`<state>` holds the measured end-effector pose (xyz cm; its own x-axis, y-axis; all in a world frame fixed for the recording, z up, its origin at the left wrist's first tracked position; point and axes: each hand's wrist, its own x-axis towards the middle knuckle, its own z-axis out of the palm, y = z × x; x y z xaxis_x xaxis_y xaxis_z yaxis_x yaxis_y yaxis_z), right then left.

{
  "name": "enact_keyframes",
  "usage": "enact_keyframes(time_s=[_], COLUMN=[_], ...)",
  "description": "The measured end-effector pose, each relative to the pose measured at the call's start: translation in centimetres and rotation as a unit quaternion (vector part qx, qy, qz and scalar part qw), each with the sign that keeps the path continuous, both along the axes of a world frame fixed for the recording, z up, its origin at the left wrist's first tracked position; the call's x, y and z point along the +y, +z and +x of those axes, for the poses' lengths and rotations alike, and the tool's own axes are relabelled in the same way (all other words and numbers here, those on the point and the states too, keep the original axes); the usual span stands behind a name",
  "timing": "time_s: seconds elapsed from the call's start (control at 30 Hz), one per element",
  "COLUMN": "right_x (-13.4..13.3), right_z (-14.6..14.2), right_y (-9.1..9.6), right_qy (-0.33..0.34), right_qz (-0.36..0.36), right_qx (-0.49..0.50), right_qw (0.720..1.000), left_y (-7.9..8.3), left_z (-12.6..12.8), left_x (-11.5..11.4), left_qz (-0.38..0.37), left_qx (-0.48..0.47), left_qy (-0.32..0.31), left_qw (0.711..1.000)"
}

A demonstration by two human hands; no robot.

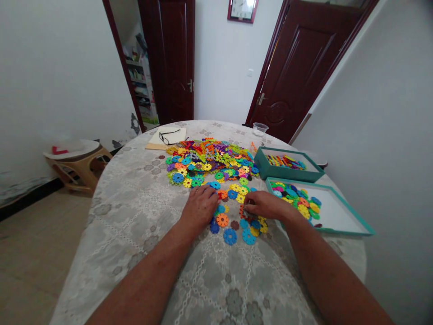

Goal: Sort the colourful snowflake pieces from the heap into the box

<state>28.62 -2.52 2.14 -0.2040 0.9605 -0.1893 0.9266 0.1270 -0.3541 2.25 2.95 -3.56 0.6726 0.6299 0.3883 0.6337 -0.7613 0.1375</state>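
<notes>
Palm down on the cloth, my left hand (201,204) rests beside loose notched plastic discs, its fingers loosely spread and slightly bent near a red disc (221,194). My right hand (260,204) has thumb and fingers drawn together at an orange-red notched disc (241,211); the fingers partly hide what is in the grip. Between and below the hands lie an orange disc (222,220), a brown disc (234,225), a blue disc (230,236) and a light-blue disc (248,236). Several yellow and blue discs lie under and around my right hand.
A large heap of mixed discs (209,160) spreads behind my hands. To the right stand a green box (274,172) with rows of pieces and a shallow lid (341,212) holding loose discs. Glasses (164,137) lie on a pad at back left; a clear cup (260,129) stands at the back.
</notes>
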Motion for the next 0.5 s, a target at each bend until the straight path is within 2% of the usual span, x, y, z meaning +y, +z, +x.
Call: enact_keyframes(time_s=[0.2, 0.37, 0.5], right_x=[0.2, 0.0, 0.4], right_z=[-0.2, -0.3, -0.1], right_y=[-0.7, -0.5, -0.4], right_qy=[0.002, 0.028, 0.009], right_qz=[0.014, 0.002, 0.055], right_qx=[-0.030, 0.014, 0.074], right_qw=[0.999, 1.000, 0.996], left_y=[1.0, 1.8, 2.0], left_z=[0.0, -0.1, -0.2], left_x=[0.2, -0.7, -1.4], left_qz=[-0.005, -0.027, -0.089], left_qx=[-0.085, -0.154, -0.180], left_qy=[0.025, 0.048, 0.060], left_qw=[0.996, 0.987, 0.978])
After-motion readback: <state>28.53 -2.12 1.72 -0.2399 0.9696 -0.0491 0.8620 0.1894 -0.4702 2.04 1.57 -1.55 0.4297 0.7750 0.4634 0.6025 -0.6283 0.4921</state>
